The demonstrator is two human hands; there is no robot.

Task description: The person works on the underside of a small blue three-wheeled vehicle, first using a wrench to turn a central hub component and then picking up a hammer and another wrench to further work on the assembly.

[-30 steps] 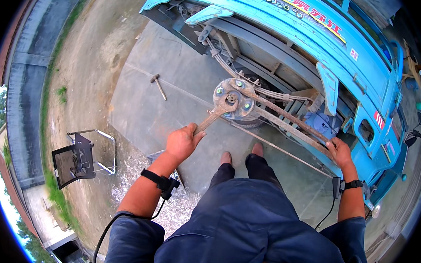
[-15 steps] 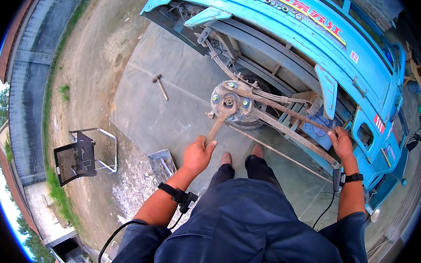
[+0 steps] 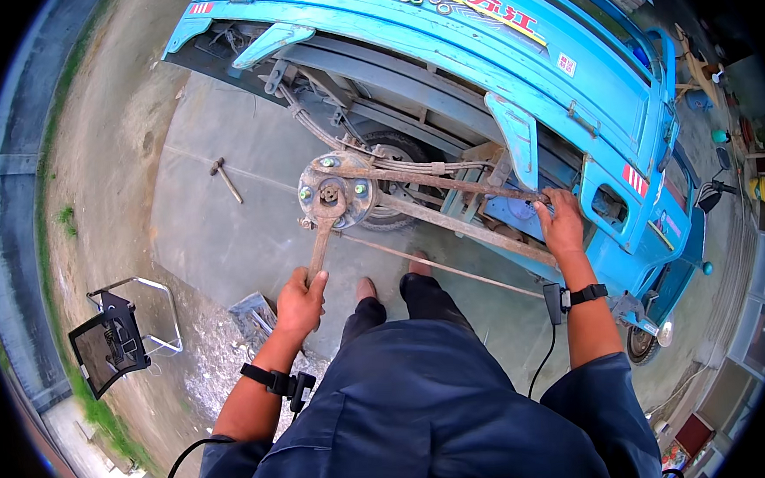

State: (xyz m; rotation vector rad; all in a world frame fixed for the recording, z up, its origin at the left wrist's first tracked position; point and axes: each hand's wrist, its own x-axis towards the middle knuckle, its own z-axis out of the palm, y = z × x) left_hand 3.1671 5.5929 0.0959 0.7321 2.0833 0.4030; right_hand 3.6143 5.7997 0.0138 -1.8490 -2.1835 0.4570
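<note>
My left hand (image 3: 301,303) is closed around the handle of a big rusty wrench (image 3: 321,247). The wrench's head sits at the centre of a round wheel hub (image 3: 315,175) with several studs, on a blue truck (image 3: 369,21). My right hand (image 3: 563,221) has its fingers curled over the far end of a long rusty bar (image 3: 449,182). That bar runs from the top of the hub toward the truck's cab. Below it, a second rusty beam (image 3: 474,226) slants from the hub toward the lower right.
A hammer (image 3: 226,180) lies on the concrete to the left. A metal tray of tools (image 3: 254,313) is near my left forearm, and an overturned chair (image 3: 117,334) lies farther left. A tyre (image 3: 392,151) shows behind the hub. A thin rod (image 3: 445,266) crosses before my feet.
The whole view has shifted and turned, so truck and hub now appear farther left. Both hands keep their hold on wrench and bar.
</note>
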